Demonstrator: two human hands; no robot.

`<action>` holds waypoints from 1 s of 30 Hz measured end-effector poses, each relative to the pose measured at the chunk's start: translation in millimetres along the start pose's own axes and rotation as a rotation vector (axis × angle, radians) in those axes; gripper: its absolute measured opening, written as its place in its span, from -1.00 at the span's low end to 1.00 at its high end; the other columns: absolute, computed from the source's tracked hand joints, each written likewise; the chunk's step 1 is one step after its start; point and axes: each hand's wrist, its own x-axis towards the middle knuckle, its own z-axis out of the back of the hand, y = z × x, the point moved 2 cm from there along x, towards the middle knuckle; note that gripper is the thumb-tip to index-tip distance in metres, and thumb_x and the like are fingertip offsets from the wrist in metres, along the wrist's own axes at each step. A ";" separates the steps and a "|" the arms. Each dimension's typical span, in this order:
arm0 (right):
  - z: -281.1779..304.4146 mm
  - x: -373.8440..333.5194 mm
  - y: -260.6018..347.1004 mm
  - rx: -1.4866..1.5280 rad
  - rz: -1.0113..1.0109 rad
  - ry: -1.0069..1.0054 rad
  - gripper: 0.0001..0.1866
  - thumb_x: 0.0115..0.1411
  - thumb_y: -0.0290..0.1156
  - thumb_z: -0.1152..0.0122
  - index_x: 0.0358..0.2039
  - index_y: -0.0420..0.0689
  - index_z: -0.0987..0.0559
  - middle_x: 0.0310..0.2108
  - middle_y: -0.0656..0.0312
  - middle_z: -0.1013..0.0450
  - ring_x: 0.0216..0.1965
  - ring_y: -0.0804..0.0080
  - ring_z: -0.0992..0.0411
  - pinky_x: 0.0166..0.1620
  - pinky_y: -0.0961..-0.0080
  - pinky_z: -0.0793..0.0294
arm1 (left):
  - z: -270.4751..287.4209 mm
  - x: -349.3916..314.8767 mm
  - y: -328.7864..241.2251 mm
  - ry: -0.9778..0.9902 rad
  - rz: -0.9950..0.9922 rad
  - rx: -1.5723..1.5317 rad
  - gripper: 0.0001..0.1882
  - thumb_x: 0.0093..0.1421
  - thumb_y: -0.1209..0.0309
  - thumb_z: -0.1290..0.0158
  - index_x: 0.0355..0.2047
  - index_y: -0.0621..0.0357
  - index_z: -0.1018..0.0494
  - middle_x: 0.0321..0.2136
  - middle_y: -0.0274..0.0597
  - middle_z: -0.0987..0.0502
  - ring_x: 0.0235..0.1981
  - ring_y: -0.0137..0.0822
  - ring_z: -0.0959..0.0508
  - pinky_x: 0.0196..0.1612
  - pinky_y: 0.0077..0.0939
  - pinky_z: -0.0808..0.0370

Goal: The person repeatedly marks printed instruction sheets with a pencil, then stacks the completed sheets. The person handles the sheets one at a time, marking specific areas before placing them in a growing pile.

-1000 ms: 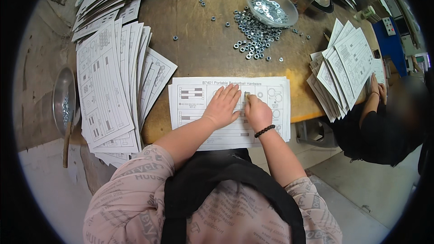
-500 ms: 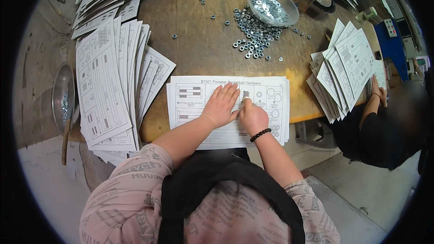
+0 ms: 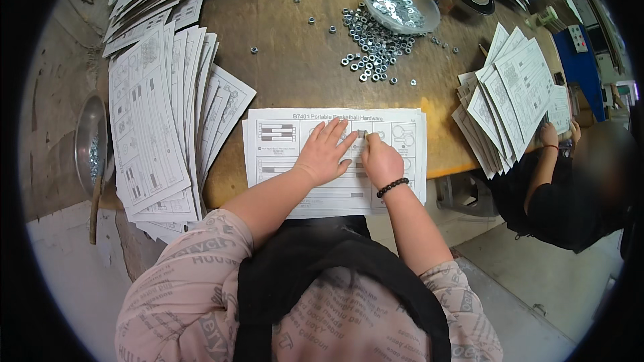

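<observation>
A stack of printed sheets (image 3: 267,191) with line drawings of hardware lies in front of me at the table's near edge. My left hand (image 3: 319,159) rests flat on the top sheet with its fingers spread, and one fingertip points toward a small grey piece (image 3: 362,134). At that piece, my right hand (image 3: 383,162) is closed in a pinch, a dark beaded bracelet on its wrist. What kind of piece it is cannot be made out. Both hands cover part of the printed drawings.
Fanned sheets (image 3: 151,121) lie at the left, and another fanned pile (image 3: 506,97) at the right. Loose nuts (image 3: 376,50) spread beside a clear bowl of washers (image 3: 401,10). A metal pan (image 3: 86,144) is at far left. Another person's hand (image 3: 549,135) is at right.
My right hand has turned, its raised thumb now lower and the grip closer to the left hand. My left fingers are spread wider. The whole view has shifted slightly.
</observation>
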 end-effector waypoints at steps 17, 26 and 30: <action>-5.0 -80.5 -8.3 0.567 -0.074 0.020 -0.74 0.10 -0.29 0.02 -0.20 -0.09 -0.40 -0.47 -0.02 -0.45 -0.38 0.01 -0.42 -0.32 0.25 -0.39 | 22.0 14.0 42.0 -0.108 0.188 -0.050 -0.53 -0.07 0.28 -0.07 -0.09 0.06 -0.35 -0.21 -0.17 -0.40 -0.14 -0.17 -0.35 -0.05 -0.27 -0.23; -35.9 -120.7 -7.2 0.656 -0.053 0.099 -0.70 0.08 -0.29 0.00 -0.17 -0.07 -0.41 -0.33 0.06 -0.45 -0.29 0.11 -0.42 -0.25 0.35 -0.38 | 47.5 -13.9 60.8 0.060 0.368 -0.042 -0.66 -0.08 0.27 -0.07 -0.26 0.09 -0.47 -0.28 -0.15 -0.42 -0.18 -0.16 -0.38 -0.09 -0.33 -0.29; -34.8 -123.3 -4.5 0.630 -0.017 0.087 -0.70 0.08 -0.29 0.02 -0.16 -0.09 -0.40 -0.32 0.06 -0.45 -0.28 0.12 -0.42 -0.24 0.35 -0.38 | 43.0 -18.6 66.2 0.136 0.340 -0.093 -0.70 -0.07 0.28 -0.07 -0.31 0.13 -0.47 -0.30 -0.12 -0.43 -0.21 -0.13 -0.40 -0.13 -0.35 -0.34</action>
